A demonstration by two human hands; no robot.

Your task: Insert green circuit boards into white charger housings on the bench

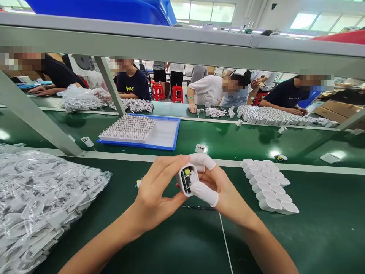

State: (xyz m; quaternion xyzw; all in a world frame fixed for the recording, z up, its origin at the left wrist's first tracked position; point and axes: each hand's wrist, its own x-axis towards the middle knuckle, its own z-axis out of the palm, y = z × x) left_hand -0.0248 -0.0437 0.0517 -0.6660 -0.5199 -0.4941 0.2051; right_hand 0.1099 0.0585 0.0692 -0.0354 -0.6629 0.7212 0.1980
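Around the white housing, the green bench leaves room nearer the person, crossed by a thin cable; a pale strip edges it beyond. Left lies a bulging bag; right, grouped casings. Left hand and right hand (fingertips partly white-covered) together clasp the housing, circuit board inside, open end uncovered.

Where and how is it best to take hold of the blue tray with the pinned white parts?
I would hold the tray by its left and right rims, coming from the near side. These raised edges look free to hold, while the pinned white parts stand mostly at the left, so that end may be heavier.
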